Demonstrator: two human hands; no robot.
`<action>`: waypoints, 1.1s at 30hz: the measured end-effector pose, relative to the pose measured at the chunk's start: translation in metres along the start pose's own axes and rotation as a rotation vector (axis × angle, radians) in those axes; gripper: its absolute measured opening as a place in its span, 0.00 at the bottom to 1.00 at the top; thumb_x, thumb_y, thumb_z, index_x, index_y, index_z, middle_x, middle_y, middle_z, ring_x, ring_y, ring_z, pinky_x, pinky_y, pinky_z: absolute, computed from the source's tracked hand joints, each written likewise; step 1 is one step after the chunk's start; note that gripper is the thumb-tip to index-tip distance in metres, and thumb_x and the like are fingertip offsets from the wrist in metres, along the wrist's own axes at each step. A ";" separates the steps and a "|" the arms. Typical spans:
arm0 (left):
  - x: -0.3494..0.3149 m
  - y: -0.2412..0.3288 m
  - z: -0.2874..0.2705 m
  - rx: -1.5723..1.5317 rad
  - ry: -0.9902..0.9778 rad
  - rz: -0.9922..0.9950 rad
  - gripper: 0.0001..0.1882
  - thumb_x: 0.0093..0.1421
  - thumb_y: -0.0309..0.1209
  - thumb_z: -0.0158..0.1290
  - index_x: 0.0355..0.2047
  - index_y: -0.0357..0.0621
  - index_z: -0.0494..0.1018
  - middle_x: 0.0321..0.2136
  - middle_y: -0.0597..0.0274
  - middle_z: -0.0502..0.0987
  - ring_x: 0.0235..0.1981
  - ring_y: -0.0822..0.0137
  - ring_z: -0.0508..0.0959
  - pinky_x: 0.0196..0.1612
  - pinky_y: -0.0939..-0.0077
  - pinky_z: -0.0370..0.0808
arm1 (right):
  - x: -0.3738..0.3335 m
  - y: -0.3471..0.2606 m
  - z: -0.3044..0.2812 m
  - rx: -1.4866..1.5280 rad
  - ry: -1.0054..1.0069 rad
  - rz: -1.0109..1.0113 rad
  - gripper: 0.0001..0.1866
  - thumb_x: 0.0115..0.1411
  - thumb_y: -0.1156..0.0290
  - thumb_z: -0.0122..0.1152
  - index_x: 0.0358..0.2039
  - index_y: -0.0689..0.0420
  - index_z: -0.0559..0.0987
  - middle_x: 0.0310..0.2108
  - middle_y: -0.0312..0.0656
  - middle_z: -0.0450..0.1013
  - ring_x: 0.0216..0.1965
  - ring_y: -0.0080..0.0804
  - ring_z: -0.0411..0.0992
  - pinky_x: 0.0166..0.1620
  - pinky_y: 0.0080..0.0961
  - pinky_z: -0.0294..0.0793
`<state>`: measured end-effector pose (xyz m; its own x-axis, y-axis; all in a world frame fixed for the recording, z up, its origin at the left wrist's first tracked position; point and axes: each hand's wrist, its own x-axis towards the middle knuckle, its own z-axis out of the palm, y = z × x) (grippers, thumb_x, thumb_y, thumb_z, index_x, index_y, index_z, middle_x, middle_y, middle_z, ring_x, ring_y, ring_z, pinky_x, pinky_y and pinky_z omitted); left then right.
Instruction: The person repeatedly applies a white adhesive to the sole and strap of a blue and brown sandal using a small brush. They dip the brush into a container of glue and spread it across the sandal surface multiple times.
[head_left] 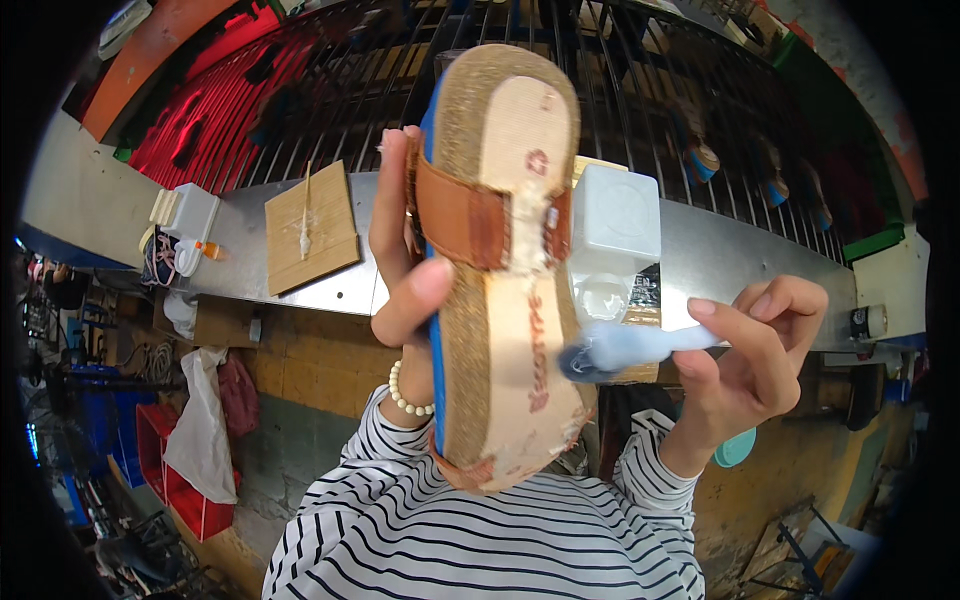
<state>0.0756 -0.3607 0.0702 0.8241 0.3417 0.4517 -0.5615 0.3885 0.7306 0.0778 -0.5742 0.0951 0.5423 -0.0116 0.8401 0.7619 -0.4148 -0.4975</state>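
My left hand holds a sandal upright by its side, thumb on the near face and fingers behind. Cork-brown borders frame a beige inner panel, and the ends of a brown leather strap fold onto it across the middle; a blue layer shows along the left edge. Pinched in the fingers of my right hand is a pale blue-white brush, blurred by motion. Its dark bristle end is at the sandal's lower right; whether it touches cannot be told. Behind stands a white plastic container with a cut-open mouth.
A metal ledge carries a cardboard piece with a thin glue-coated stick brush and a white box at left. Beyond runs a rack of dark bars with shoe parts. A red crate sits lower left.
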 end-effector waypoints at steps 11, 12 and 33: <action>-0.018 0.001 0.004 0.030 -0.199 0.147 0.51 0.54 0.43 0.54 0.73 0.54 0.39 0.70 0.38 0.49 0.66 0.39 0.57 0.55 0.44 0.67 | 0.030 -0.004 0.002 -0.213 0.064 -0.241 0.22 0.39 0.57 0.78 0.32 0.58 0.85 0.35 0.36 0.58 0.35 0.30 0.58 0.36 0.27 0.61; -0.020 0.002 0.001 0.080 -0.227 0.161 0.51 0.54 0.43 0.54 0.73 0.52 0.39 0.70 0.38 0.49 0.67 0.39 0.56 0.56 0.45 0.65 | 0.030 -0.003 0.000 -0.216 0.067 -0.253 0.23 0.39 0.56 0.78 0.32 0.58 0.85 0.35 0.37 0.58 0.34 0.30 0.58 0.36 0.27 0.61; 0.005 0.027 0.023 -0.223 -0.234 0.051 0.48 0.57 0.41 0.49 0.74 0.50 0.39 0.72 0.47 0.47 0.70 0.46 0.56 0.65 0.40 0.62 | 0.009 0.006 -0.002 0.000 -0.007 -0.131 0.23 0.35 0.52 0.78 0.29 0.54 0.86 0.32 0.35 0.56 0.30 0.27 0.59 0.32 0.21 0.58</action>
<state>0.0664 -0.3680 0.1037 0.7748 0.1693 0.6091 -0.5833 0.5630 0.5855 0.0863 -0.5785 0.1002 0.4410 0.0492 0.8961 0.8263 -0.4121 -0.3840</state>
